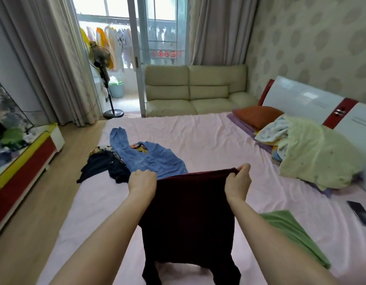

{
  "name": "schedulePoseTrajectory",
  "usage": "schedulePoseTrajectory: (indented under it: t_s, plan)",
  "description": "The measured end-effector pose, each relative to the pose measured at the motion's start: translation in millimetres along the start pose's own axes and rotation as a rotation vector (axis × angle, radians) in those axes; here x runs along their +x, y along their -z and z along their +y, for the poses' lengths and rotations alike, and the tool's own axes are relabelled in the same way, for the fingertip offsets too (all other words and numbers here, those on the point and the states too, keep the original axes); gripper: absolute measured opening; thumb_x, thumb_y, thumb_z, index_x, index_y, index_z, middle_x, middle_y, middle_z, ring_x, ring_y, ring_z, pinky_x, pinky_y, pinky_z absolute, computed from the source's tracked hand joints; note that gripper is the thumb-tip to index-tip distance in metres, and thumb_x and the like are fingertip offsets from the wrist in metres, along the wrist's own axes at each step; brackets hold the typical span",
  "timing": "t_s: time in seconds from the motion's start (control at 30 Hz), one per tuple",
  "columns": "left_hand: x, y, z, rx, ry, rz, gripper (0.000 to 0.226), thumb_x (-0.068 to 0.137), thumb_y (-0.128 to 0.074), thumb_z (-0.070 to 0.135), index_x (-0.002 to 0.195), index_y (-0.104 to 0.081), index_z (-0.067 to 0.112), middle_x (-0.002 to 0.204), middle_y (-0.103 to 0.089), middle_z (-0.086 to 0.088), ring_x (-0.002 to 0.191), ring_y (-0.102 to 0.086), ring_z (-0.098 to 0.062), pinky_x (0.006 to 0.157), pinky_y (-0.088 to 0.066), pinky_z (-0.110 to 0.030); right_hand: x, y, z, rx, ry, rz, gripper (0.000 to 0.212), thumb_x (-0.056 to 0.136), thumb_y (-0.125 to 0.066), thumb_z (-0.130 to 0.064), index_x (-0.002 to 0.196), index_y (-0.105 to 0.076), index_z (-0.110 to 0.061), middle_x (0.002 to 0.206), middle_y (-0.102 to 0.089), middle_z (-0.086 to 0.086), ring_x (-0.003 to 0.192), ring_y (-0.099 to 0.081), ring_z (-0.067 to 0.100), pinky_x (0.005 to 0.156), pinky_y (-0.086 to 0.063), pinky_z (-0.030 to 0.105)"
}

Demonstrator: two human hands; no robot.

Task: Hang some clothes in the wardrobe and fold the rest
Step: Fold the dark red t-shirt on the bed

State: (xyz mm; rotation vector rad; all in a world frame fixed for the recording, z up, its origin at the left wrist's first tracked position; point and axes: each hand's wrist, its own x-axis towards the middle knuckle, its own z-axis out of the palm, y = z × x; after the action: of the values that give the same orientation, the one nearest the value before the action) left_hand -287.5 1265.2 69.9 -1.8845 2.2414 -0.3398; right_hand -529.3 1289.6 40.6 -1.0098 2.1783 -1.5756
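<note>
Left hand (142,181) and right hand (238,177), both arms extended forward, each grip one end of the upper edge of a dark maroon garment (188,219), fingers curled over the cloth. The two hands are held apart at the same height, so the edge is stretched level between them. The garment hangs below the hands above the pink bed sheet (198,136), its lower end divided into two hanging parts near the bottom of the view. Just beyond the left hand lies a blue shirt (149,156), spread on the sheet; to the far left of that hand a heap of dark clothes (104,164) lies at the bed's edge, with a patterned piece partly under the shirt. Below and to the right of the right forearm lies a green garment (293,233), flat on the sheet. Farther right of it, a dark phone (361,212) rests on the bed. Beyond the right hand, toward the headboard (301,97), lie an orange pillow (258,116) and a pale green quilt (317,153). A beige sofa (196,91) stands past the bed's far side.
</note>
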Motion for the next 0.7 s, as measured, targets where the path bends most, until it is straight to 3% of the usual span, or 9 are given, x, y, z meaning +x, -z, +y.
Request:
schedulePoseTrajectory:
  t_s: [0.23,0.4,0.57,0.7]
  plan:
    - [99,-7,4,-0.038,0.105,0.025,0.031,0.093,-0.039,-0.001,0.115,-0.059,0.007,0.115,-0.064,-0.009,0.111,-0.055,-0.028,0.087,-0.044,-0.034,86,-72,12,-0.105,0.158,-0.201,0.020,0.085,-0.047,0.008,0.097,-0.058,-0.004,0.108,-0.048,0.005,0.084,-0.050,0.016,0.079,-0.037,0.022]
    - [180,35,-4,-0.079,0.202,0.133,0.029,0.095,-0.038,-0.001,0.117,-0.055,0.006,0.114,-0.064,-0.010,0.111,-0.055,-0.028,0.086,-0.044,-0.034,164,-100,-31,-0.064,0.260,-0.198,0.012,0.087,-0.050,0.005,0.088,-0.052,-0.006,0.106,-0.045,0.002,0.080,-0.048,0.016,0.074,-0.033,0.017]
    - [206,61,-12,-0.066,0.193,0.182,0.026,0.093,-0.040,-0.003,0.114,-0.054,0.006,0.113,-0.063,-0.010,0.112,-0.054,-0.028,0.086,-0.044,-0.033,203,-105,-56,-0.025,0.366,-0.184,0.015,0.085,-0.048,0.008,0.093,-0.056,-0.002,0.101,-0.047,0.003,0.085,-0.047,0.017,0.074,-0.030,0.015]
    - [193,32,2,-0.061,0.128,0.129,0.030,0.096,-0.039,0.004,0.119,-0.057,0.009,0.116,-0.063,-0.009,0.111,-0.054,-0.028,0.087,-0.043,-0.034,191,-101,-29,-0.046,0.352,-0.211,0.017,0.084,-0.047,0.008,0.092,-0.057,-0.004,0.099,-0.051,0.003,0.083,-0.049,0.018,0.072,-0.031,0.017]
